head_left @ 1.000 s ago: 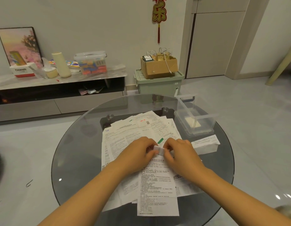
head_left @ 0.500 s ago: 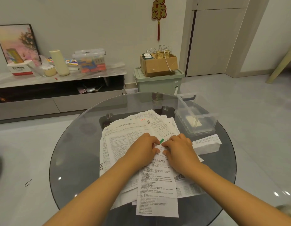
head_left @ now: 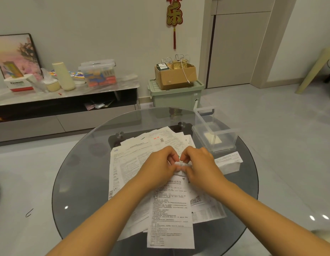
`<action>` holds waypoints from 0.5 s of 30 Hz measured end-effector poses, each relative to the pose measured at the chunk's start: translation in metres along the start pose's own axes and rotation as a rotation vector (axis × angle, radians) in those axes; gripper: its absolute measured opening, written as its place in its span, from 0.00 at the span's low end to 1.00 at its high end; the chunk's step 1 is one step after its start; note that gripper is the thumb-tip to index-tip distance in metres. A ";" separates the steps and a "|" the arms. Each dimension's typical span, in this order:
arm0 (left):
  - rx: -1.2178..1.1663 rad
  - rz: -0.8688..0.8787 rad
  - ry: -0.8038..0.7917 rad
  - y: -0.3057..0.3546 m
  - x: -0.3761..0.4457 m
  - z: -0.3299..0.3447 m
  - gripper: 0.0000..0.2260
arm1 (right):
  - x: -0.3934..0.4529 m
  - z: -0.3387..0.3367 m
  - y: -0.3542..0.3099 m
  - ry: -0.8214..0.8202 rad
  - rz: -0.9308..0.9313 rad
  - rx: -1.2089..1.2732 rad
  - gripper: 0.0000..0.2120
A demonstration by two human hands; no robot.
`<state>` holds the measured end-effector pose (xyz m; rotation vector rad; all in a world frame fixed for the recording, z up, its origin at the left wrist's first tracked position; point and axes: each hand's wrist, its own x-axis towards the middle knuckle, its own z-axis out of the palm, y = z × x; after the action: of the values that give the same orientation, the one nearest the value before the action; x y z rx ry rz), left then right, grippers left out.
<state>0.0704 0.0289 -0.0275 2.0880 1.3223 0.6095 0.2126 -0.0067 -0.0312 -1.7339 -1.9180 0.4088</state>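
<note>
A long printed leaflet (head_left: 170, 215) lies on top of a spread pile of printed sheets (head_left: 127, 163) on a round glass table (head_left: 81, 178). My left hand (head_left: 158, 163) and my right hand (head_left: 199, 163) meet over the leaflet's far end. Both pinch its folded or rolled top end (head_left: 181, 165) between fingers and thumbs. A small green mark peeks out between the knuckles. My hands hide how tightly the end is folded.
A clear plastic bin (head_left: 215, 137) with a pale pad inside stands at the table's right rear. A folded leaflet (head_left: 228, 162) lies just right of my right hand. Beyond the table stand a green crate (head_left: 176, 97) under a cardboard box and a low cabinet (head_left: 64, 100) with clutter.
My fingers have kept working the leaflet's top end, which now looks more bunched between the two hands. The hands sit slightly closer together. The view has shifted a little.
</note>
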 end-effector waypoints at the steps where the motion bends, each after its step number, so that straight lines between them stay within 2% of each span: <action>1: -0.020 0.007 0.014 0.004 0.000 0.001 0.10 | 0.000 -0.004 0.003 -0.005 -0.009 0.001 0.09; 4: -0.074 0.008 0.035 0.017 -0.001 0.005 0.07 | -0.002 -0.015 0.012 -0.042 0.004 -0.040 0.14; 9: -0.173 -0.004 0.051 0.039 -0.001 0.019 0.08 | -0.013 -0.040 0.024 -0.051 0.010 -0.032 0.01; 15: -0.225 -0.036 -0.013 0.057 0.009 0.042 0.07 | -0.024 -0.067 0.043 -0.068 0.051 -0.035 0.06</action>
<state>0.1377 0.0080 -0.0176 1.8802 1.2210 0.6946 0.2870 -0.0323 -0.0040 -1.8156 -1.9426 0.4612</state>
